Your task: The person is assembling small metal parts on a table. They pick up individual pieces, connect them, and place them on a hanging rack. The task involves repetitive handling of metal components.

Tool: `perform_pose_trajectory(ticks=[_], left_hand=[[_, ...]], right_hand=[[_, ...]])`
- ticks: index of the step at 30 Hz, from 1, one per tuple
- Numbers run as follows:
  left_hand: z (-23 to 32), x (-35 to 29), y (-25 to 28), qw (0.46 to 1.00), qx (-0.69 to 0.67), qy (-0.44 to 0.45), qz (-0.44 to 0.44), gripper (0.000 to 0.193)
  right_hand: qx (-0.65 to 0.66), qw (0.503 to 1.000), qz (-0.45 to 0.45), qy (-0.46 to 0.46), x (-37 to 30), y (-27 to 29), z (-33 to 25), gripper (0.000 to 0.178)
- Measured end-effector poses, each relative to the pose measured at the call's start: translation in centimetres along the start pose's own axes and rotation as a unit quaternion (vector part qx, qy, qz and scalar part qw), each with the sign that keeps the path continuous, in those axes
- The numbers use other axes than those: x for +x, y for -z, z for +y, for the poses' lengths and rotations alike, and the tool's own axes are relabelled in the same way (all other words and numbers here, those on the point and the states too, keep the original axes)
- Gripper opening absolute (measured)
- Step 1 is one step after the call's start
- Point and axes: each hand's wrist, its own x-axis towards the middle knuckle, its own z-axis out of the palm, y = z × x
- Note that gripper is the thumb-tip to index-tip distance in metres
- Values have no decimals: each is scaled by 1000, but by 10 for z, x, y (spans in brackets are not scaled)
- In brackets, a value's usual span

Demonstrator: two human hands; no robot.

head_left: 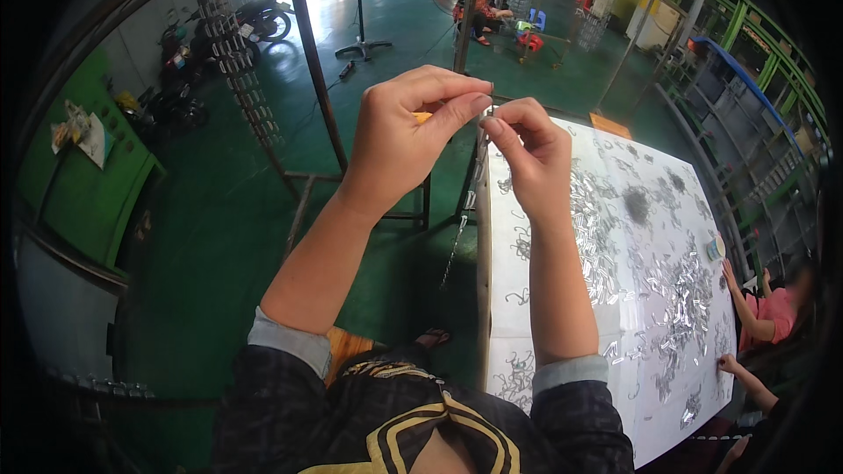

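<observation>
Both hands are raised in the middle of the view, close together, with fingertips nearly meeting. My left hand (408,127) is closed in a pinch on a thin wire hook, mostly hidden by the fingers. My right hand (534,149) pinches the top of a chain of small metal pieces (469,202), just below the left fingertips. The chain hangs down past the table's left edge in linked shiny segments. Beside my right forearm, the white-topped table (549,333) carries loose shiny metal pieces (593,254) and scattered wire hooks (516,377).
Dark metal frame posts (314,61) stand ahead; finished-looking chains (237,61) hang at the left. A cup (716,247) sits by the table's right edge, where other people's hands (729,362) reach in. A standing fan (360,9), motorbikes (263,17) and a seated person (486,13) are farther off.
</observation>
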Motion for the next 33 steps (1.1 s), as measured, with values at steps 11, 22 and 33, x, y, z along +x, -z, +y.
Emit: perform_pose_trajectory(ticks=[11, 22, 33], left_hand=[[-26, -9, 8, 991, -34, 126, 36, 15], [-95, -127, -5, 979, 55, 141, 136, 13], [-43, -22, 10, 989, 64, -12, 133, 18]], right_hand=[[-74, 996, 31, 35, 4, -32, 16, 10], [-109, 987, 107, 47, 24, -38, 5, 14], [-148, 980, 120, 58, 20, -35, 9, 14]])
